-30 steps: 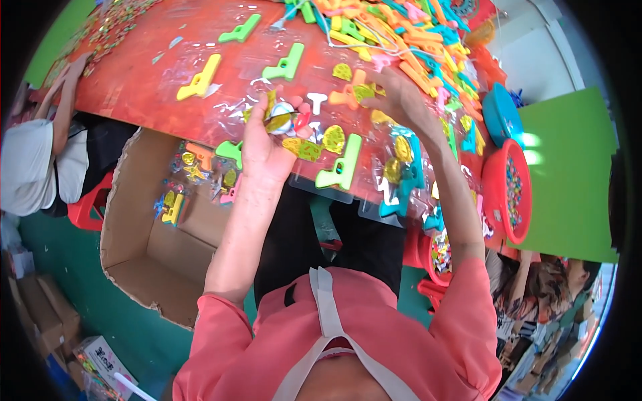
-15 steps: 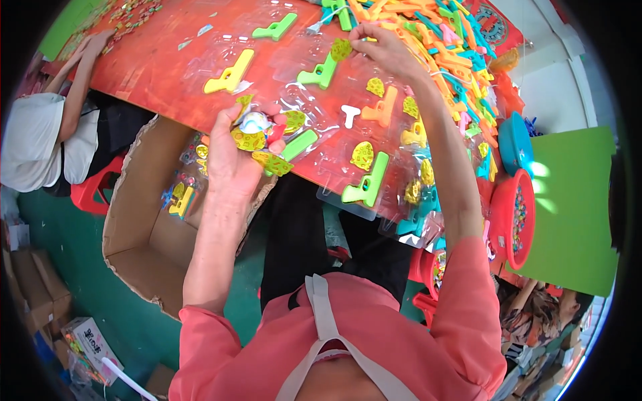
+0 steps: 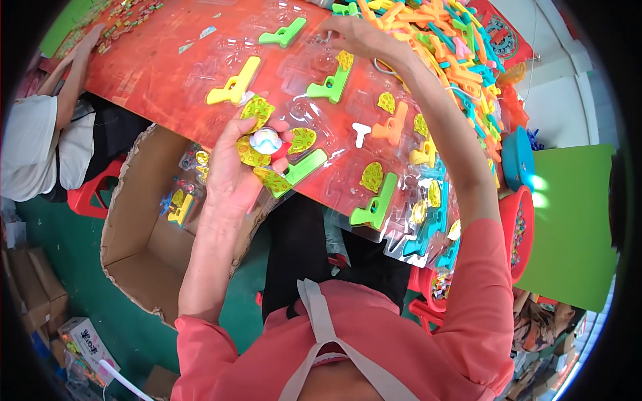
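Observation:
In my left hand (image 3: 231,167) are several yellow patterned flat pieces (image 3: 257,109) and a small round toy (image 3: 265,140) in white, blue and red. A green toy gun (image 3: 304,167) lies in a clear blister tray beside that hand. Over the far part of the table my right hand (image 3: 354,35) reaches with bent fingers slightly apart; nothing shows in them. Below it, a yellow patterned piece (image 3: 344,59) sits at the muzzle of another green toy gun (image 3: 329,87). A further green toy gun (image 3: 283,32) lies left of the right hand.
A large pile of coloured toy guns (image 3: 455,53) covers the table's right. On the red table (image 3: 154,73) are a yellow gun (image 3: 234,81), an orange gun (image 3: 390,125) and a white piece (image 3: 361,134). An open cardboard box (image 3: 137,220) stands below. Another person's hand (image 3: 87,41) works at left.
My right hand has let go of the yellow patterned piece by the green gun and moved away to the left. My left hand stays in about the same place with its pieces.

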A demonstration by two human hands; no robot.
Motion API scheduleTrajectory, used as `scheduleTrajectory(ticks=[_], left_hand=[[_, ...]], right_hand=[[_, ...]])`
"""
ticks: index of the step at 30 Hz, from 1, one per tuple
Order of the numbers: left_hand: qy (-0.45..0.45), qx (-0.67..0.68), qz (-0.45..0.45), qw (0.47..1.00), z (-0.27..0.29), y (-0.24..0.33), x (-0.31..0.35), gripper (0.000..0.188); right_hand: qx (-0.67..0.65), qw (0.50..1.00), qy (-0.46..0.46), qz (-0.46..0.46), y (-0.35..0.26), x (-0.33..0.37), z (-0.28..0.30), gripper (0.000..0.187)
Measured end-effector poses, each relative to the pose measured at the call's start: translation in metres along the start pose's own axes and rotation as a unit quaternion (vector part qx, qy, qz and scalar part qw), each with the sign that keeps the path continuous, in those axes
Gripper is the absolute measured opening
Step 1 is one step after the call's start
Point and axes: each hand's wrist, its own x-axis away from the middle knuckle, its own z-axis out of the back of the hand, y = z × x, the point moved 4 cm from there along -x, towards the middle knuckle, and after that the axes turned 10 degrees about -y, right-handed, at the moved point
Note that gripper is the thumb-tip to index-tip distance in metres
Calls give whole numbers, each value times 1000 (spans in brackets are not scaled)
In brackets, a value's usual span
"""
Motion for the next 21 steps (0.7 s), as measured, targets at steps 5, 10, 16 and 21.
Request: scheduleTrajectory(ticks=[5, 10, 16, 21], left_hand=[[-3, -34, 0, 999, -2, -4, -7, 21], [4, -78, -24, 997, -10, -8, -11, 21], [16, -64, 2, 998, -9, -17, -15, 22], [26, -63, -2, 998, -3, -18, -18, 21]], right_hand=[[-29, 992, -38, -114, 6, 23, -17, 29], [-105, 988, 31, -108, 10, 24, -22, 34], [-231, 962, -14, -142, 17, 9, -21, 35], [-255, 933, -21, -254, -3, 21, -13, 47]])
